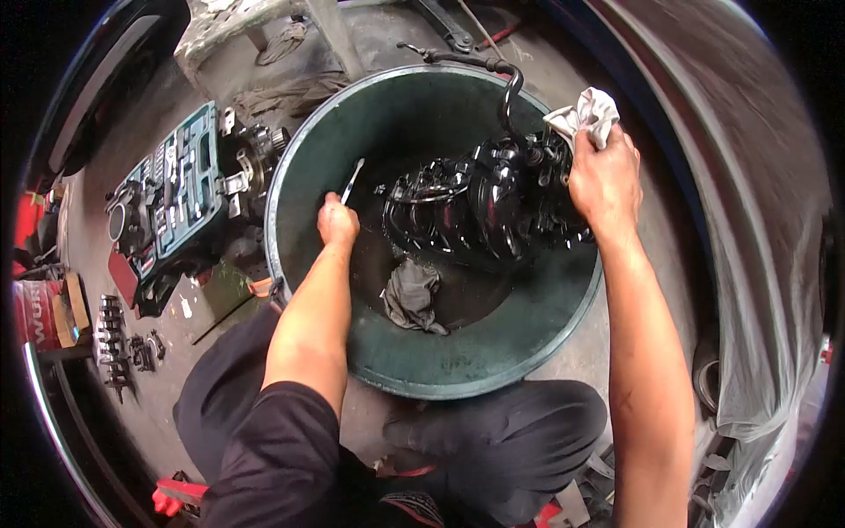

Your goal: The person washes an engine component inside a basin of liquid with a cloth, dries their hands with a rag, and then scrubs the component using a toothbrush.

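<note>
A large green tub (458, 365) holds a wet, shiny black engine part (475, 202) with a curved black hose (510, 97) rising over the far rim. Inside the tub's left side, my left hand (338, 220) is closed round a thin, light-coloured tool (353, 180) that points up and away. My right hand (606, 176) grips a whitish cloth (591, 114) above the right rim, beside the right end of the black part. A grey, wet rag (412, 297) lies low in the tub, in front of the black part.
Left of the tub lies an open socket set case (189, 185) among metal engine parts (255, 163). A crankshaft (112, 343) is on the floor at far left. Plastic sheeting (757, 264) hangs along the right. A worn table (229, 40) stands beyond the tub.
</note>
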Demonstrator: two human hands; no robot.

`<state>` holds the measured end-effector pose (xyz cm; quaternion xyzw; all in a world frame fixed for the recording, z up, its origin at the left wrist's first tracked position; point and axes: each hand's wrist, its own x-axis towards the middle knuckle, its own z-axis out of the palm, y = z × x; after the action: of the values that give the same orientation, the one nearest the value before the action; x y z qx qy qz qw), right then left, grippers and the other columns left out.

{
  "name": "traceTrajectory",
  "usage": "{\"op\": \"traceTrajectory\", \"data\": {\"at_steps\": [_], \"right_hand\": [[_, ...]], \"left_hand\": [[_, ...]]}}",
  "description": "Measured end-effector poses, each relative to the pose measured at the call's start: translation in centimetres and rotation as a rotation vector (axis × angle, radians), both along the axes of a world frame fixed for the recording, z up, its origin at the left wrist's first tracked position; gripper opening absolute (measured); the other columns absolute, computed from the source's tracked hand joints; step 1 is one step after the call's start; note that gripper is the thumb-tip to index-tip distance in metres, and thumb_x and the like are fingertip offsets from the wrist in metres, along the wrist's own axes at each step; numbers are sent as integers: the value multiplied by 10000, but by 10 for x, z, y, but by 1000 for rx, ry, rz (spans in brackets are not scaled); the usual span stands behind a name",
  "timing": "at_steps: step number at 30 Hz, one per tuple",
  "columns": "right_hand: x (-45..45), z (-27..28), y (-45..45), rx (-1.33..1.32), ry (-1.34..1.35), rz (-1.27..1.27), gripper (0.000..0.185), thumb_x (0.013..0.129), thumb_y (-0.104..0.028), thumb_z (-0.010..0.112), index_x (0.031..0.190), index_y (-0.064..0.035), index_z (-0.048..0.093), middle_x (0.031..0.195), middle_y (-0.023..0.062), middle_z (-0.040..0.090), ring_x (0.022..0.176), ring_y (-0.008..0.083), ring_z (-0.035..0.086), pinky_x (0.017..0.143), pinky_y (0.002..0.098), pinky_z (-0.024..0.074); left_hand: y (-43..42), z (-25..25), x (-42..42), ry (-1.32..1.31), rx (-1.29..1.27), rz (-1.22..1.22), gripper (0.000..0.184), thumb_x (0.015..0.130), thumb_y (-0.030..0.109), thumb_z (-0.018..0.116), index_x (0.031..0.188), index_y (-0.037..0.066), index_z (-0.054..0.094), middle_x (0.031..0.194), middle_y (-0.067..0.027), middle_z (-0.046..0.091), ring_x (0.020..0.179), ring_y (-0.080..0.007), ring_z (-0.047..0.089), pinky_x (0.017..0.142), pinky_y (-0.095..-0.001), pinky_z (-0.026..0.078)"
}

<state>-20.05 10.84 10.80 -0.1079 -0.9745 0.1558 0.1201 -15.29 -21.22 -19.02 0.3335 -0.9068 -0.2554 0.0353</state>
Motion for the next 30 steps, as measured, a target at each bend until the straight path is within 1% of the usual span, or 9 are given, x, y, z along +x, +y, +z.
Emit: {"op": "traceTrajectory", "data": {"at_steps": [2, 4, 6, 8, 11, 15, 19, 23, 30], "right_hand": [[0, -6, 2, 31, 37, 7, 416, 921, -336, 580, 1186, -15, 598, 1236, 167, 607, 1224, 353, 528, 1028, 502, 431], [1, -4, 1, 30, 44, 0, 418, 918, -329, 588, 1193, -14, 596, 1226, 164, 607, 1218, 350, 530, 1024, 494, 433], [2, -3, -2, 16, 39, 1, 430, 923, -338, 581, 1206, -14, 592, 1234, 163, 603, 1228, 345, 523, 1027, 498, 428], [1, -6, -1, 23, 4, 1, 468, 929, -377, 562, 1222, -13, 587, 1250, 167, 593, 1250, 342, 507, 1045, 508, 403], [-3, -13, 3, 100, 41, 24, 546, 925, -454, 541, 1247, -14, 577, 1268, 179, 578, 1276, 346, 482, 1072, 525, 358], [9, 8, 1, 105, -124, 226, 804, 861, -601, 585, 1390, -8, 465, 1351, 217, 499, 1317, 376, 422, 1093, 549, 311], [24, 13, 22, 178, -149, 522, 1106, 699, -657, 748, 1489, -23, 304, 1398, 246, 403, 1348, 415, 355, 1106, 566, 296], [32, 21, 15, 303, -230, 448, 1050, 606, -311, 852, 1452, 2, 315, 1377, 221, 412, 1317, 403, 382, 1087, 527, 348], [76, 7, 14, 172, 37, 530, 883, 582, -192, 806, 1354, 15, 429, 1215, 217, 489, 1195, 391, 440, 1057, 483, 351]], "left_hand": [[14, -13, 5, -101, -37, 36, 193, 902, 112, 538, 1058, 6, 498, 979, -295, 676, 940, -469, 665, 844, -543, 530], [35, -63, 24, -257, 4, 125, 345, 934, 148, 503, 1249, 17, 455, 1129, -277, 651, 1061, -426, 641, 919, -524, 508], [79, -60, 34, -440, 186, 392, 229, 879, 239, 600, 982, 45, 666, 1147, -167, 679, 1050, -290, 672, 933, -364, 528], [76, -115, 44, -411, 702, 530, 196, 876, 259, 581, 838, 81, 656, 921, -72, 658, 839, -222, 655, 771, -350, 538], [107, -41, 52, -48, 1373, 822, 177, 935, 217, 493, 854, 92, 590, 736, -73, 559, 649, -262, 592, 599, -482, 535], [118, 11, 57, 31, 1481, 624, 286, 996, 271, 447, 1214, 87, 436, 932, -93, 557, 811, -294, 596, 734, -546, 565], [123, 47, 56, 114, 1567, 497, 244, 1031, 288, 398, 1228, 157, 458, 1029, -79, 577, 904, -288, 595, 789, -581, 540], [143, 22, 59, 271, 1650, 652, 270, 1041, 310, 346, 1122, 150, 548, 1011, -32, 605, 856, -230, 571, 777, -577, 531], [131, 44, 66, 344, 1653, 675, 237, 1007, 294, 451, 1145, 147, 573, 1006, -15, 600, 869, -204, 566, 712, -492, 523]]}}
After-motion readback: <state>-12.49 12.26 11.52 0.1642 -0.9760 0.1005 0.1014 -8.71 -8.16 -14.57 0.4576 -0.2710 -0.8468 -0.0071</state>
